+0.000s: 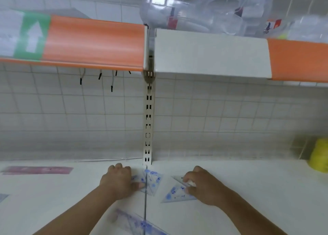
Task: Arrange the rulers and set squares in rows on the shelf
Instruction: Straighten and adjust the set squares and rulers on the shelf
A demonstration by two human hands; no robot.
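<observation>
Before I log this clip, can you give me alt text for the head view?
On a white shelf, the left hand holds a blue-printed set square at the shelf seam while the right hand holds a second set square beside it. A blue ruler lies nearer the camera, a pink strip far left.

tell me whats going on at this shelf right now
A person is laying out stationery on a white shelf. The left hand holds a clear blue-printed triangular plastic set square lying across the seam between shelf sections. The right hand holds a second matching set square just to its right. A clear blue plastic ruler lies nearer the camera.
</observation>
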